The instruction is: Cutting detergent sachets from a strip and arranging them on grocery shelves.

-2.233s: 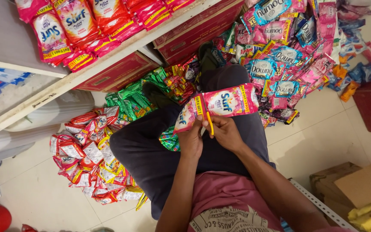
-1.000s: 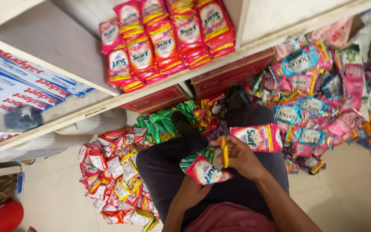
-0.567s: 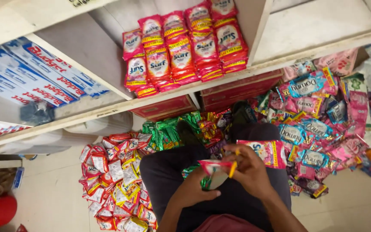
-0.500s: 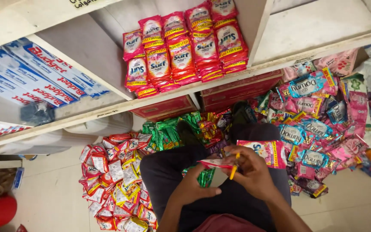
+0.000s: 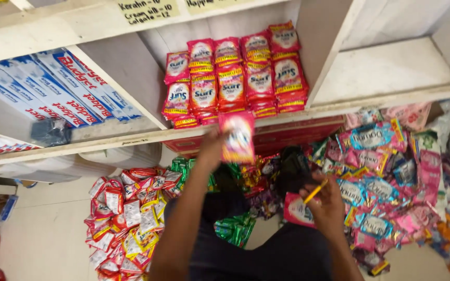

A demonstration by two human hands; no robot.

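Mid-frame, the left hand (image 5: 212,148) pinches a pink sachet (image 5: 237,136), lifting it toward the shelf stack (image 5: 235,73). It needs aligning atop. The right hand (image 5: 326,200) grips a yellow cutter (image 5: 316,191).

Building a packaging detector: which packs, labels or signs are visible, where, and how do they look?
Pink sachet: raised in left hand, toward shelf.
Stacked pink-red sachets: middle shelf compartment.
Blue-white long cartons: left compartment, slanted.
Handwritten paper label: top shelf edge.
Red-yellow sachet pile: floor, left.
Pink-blue sachet pile: floor, right.
Yellow cutter: right hand.
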